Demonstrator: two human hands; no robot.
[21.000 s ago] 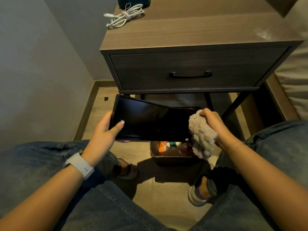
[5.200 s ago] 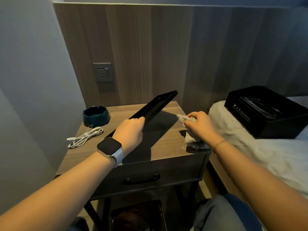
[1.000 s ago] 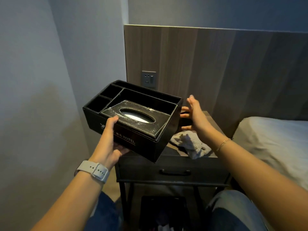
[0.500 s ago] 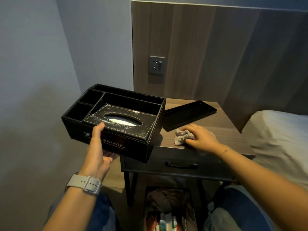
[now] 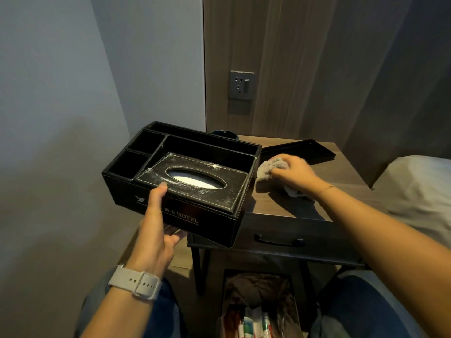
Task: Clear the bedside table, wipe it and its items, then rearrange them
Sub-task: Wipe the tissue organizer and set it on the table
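L grip (image 5: 156, 230) clamps tissue box (image 5: 185, 176), R grip (image 5: 296, 173) bunches cloth (image 5: 264, 170) by tray (image 5: 300, 152) on bedside table (image 5: 292, 206).

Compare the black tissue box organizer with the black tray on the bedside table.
The tissue box organizer is held in the air by the left hand; the tray lies on the bedside table. The organizer is deep, with compartments and an oval tissue slot; the tray is shallow and undivided. The organizer's lid shows white dust; the tray shows none. Both are black and rectangular.

The black tissue box organizer (image 5: 185, 181) carries the word "HOTEL" in pale capitals on its front wall. Left of that word sit small characters too blurred to read, and further left a small pale logo.
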